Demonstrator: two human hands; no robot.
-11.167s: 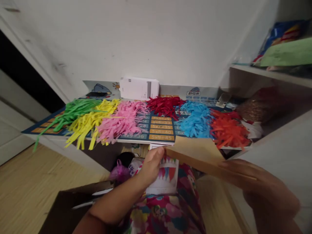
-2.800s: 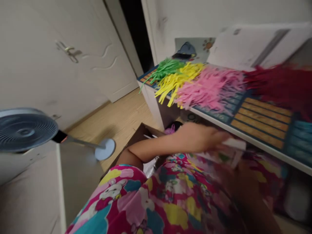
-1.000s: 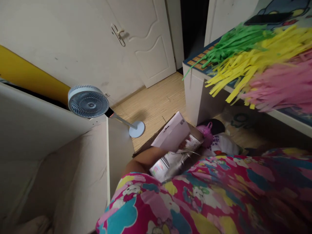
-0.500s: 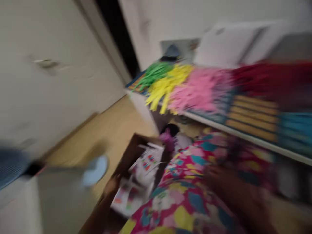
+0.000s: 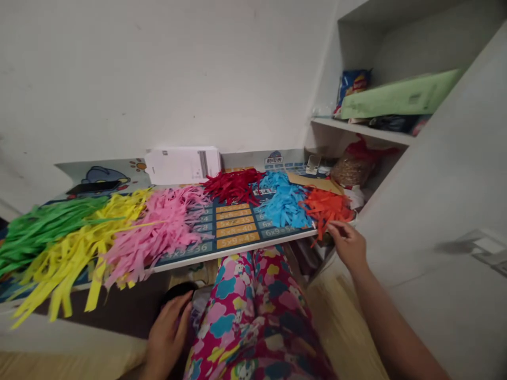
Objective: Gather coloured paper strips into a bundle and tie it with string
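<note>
My right hand (image 5: 349,248) reaches to the table's right front edge, thumb and fingertips pinched at the end of the orange paper strips (image 5: 328,205). Beside that pile lie light blue strips (image 5: 285,203) and dark red strips (image 5: 233,184). Pink strips (image 5: 164,224), yellow strips (image 5: 93,237) and green strips (image 5: 47,224) fan out on the left, some hanging over the front edge. Down by the left thigh my left hand (image 5: 169,330) rests with its fingers loosely stretched, holding nothing that I can see.
A times-table mat (image 5: 237,240) covers the table. Against the wall lean white cards (image 5: 180,164); a dark phone-like slab (image 5: 95,187) lies left. At right stand a shelf (image 5: 364,129), a bag of brown bits (image 5: 350,166) and a white door (image 5: 447,211).
My view has swung right, from the floor box of printed packets to the table. My right hand has moved from over my lap to the orange strips; my left has left the box.
</note>
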